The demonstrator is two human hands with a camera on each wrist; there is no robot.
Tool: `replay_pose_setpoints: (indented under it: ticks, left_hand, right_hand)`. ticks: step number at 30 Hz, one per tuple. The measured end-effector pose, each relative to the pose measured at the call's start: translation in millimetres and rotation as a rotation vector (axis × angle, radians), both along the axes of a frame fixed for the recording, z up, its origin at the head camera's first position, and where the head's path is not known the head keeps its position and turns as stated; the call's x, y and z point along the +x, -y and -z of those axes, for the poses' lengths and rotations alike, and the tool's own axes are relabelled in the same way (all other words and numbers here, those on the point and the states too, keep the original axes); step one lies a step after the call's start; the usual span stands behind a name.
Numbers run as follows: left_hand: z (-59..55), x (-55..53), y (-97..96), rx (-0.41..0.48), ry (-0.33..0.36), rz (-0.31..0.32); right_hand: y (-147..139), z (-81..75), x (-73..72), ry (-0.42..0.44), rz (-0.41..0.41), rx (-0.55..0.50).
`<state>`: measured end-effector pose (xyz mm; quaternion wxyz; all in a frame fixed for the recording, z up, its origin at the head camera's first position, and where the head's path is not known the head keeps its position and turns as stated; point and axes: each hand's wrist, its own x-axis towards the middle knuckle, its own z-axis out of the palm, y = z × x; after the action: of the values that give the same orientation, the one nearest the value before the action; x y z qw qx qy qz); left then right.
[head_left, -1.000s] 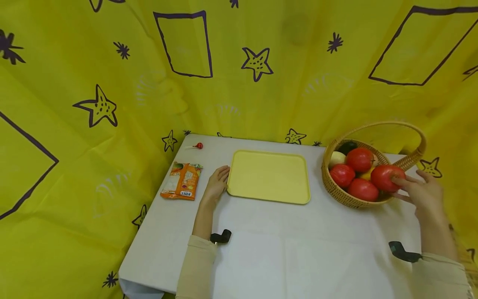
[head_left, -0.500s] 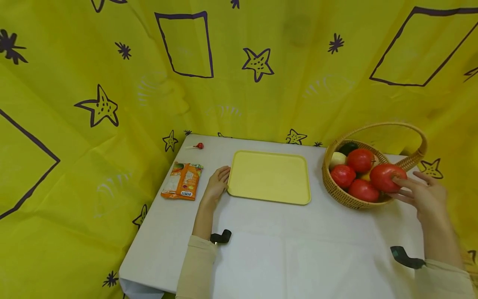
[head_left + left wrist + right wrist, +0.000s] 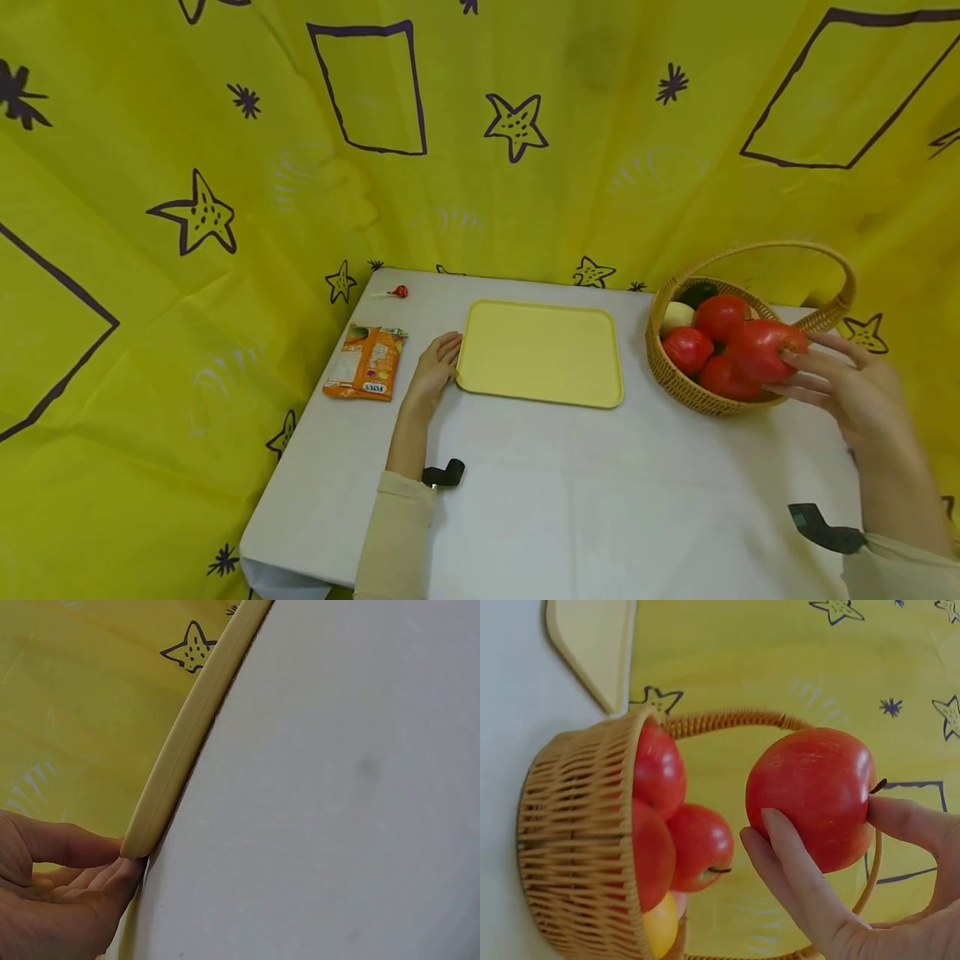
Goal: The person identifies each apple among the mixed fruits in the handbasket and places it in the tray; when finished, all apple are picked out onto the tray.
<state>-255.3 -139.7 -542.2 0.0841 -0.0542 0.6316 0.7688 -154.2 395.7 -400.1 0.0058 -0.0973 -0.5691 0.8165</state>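
Observation:
My right hand [image 3: 862,387] holds a red apple [image 3: 759,348] between thumb and fingers. In the right wrist view this apple [image 3: 810,795] is clear of the wicker basket [image 3: 577,840], and its dark stem points toward the thumb. The basket [image 3: 678,390] stands at the table's right and contains several other red apples [image 3: 687,352], a pale round fruit [image 3: 678,318] and a dark green one [image 3: 698,293]. On the left, my left hand [image 3: 433,367] pinches the near-left edge of a yellow tray [image 3: 540,354]; the left wrist view shows thumb and fingertips at the tray's rim [image 3: 176,757].
An orange snack packet [image 3: 367,362] lies left of the left hand, with a red lollipop [image 3: 401,292] behind it. The basket's tall handle [image 3: 783,244] arches above the fruit. A yellow patterned curtain [image 3: 517,208] hangs behind the white table [image 3: 540,500].
My right hand has shifted the apple leftward and a little up, so it now covers more of the fruit in the basket. The left hand and the tray stay in place.

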Motion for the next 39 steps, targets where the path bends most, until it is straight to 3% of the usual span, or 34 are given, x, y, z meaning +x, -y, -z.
replay_pose_setpoints:
  ticks: [8, 14, 25, 32, 39]
  left_hand:
    - [2.8, -0.9, 1.5, 0.015, -0.031, 0.009]
    - [2.9, -0.7, 0.7, 0.022, -0.038, 0.005]
    - [4.4, -1.0, 2.3, 0.017, -0.033, 0.005]
    - [2.0, -0.4, 2.9, -0.004, -0.007, 0.006]
    - [0.9, -0.8, 2.7, 0.006, 0.003, 0.007]
  right_hand:
    - [24, -4.9, 0.0, -0.126, -0.168, -0.011]
    - [47, -6.3, -7.6, -0.17, -0.224, -0.005]
    - [86, -15.0, -29.8, -0.088, -0.288, 0.074]
    - [107, -19.0, -45.0, -0.036, -0.309, 0.213]
    - [128, -22.3, -58.3, 0.012, -0.328, 0.204]
